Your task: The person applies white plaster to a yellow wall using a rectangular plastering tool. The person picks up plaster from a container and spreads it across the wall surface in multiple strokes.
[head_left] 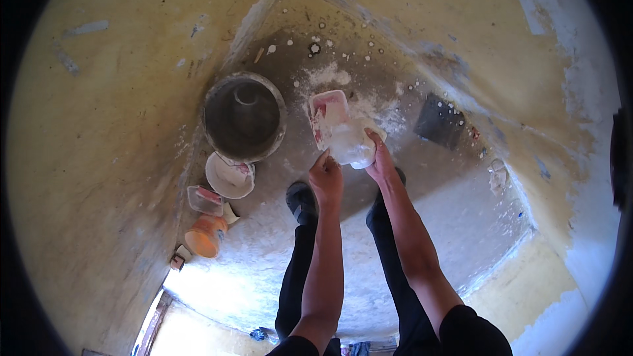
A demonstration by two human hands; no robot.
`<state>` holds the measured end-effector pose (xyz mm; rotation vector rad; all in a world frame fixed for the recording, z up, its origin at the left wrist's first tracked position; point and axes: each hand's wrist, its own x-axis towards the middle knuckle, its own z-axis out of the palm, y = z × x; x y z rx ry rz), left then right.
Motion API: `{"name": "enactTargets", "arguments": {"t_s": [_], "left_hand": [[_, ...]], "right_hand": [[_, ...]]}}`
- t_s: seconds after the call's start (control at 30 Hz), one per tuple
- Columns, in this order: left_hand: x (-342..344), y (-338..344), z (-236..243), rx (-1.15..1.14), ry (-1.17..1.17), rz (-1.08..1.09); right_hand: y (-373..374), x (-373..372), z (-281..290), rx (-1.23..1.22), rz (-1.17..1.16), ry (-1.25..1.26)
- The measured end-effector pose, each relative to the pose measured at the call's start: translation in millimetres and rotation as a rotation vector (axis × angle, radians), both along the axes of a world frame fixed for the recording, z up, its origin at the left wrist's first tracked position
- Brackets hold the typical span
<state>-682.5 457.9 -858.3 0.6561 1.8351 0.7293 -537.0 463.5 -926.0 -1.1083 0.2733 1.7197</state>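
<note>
A whitish, bulging object (pixel 351 145), perhaps a plastic bag or tub with white powder, is gripped along its right side by my right hand (pixel 378 159). The thumb lies over a pale edge at its upper right. Close to its lower left is my left hand (pixel 326 179), with the fingers curled in; what they hold, if anything, I cannot make out. Just beyond, on the floor, a white rectangular tub (pixel 328 107) with reddish stains is partly covered by the whitish object.
A large round grey basin (pixel 241 122) stands at the left wall. Nearer me are a white bowl (pixel 231 177), a clear plastic box (pixel 206 201) and an orange bucket (pixel 204 238). White powder (pixel 330 76) marks the floor ahead. A dark square slab (pixel 440 121) lies by the right wall.
</note>
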Motion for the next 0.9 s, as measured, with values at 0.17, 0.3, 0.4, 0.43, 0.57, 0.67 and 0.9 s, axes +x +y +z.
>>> {"name": "enactTargets", "arguments": {"t_s": [0.17,0.3,0.4,0.43,0.57,0.67,0.9], "left_hand": [[2.3,3.4,16.1,0.006,-0.078,-0.011],[17.0,6.6,43.5,0.008,-0.162,-0.056],[30.8,9.2,68.3,0.029,-0.178,-0.094],[35.7,10.2,75.5,0.029,-0.175,-0.096],[57.8,11.2,99.0,0.024,-0.196,-0.214],[76.5,15.1,116.0,0.004,-0.224,-0.302],[114.1,19.4,102.0,0.046,-0.180,-0.240]], "right_hand": [[-6.1,2.6,-3.9,0.008,-0.031,-0.017],[-13.4,16.8,-23.0,-0.063,-0.086,-0.010],[-11.1,25.8,-30.2,-0.013,-0.099,-0.019],[-10.6,28.2,-33.5,-0.013,-0.100,-0.017],[-9.1,38.9,-46.6,0.076,-0.054,0.019],[-11.5,54.6,-54.7,0.046,-0.029,-0.006],[-13.4,86.1,-78.7,-0.214,0.156,-0.294]]}}
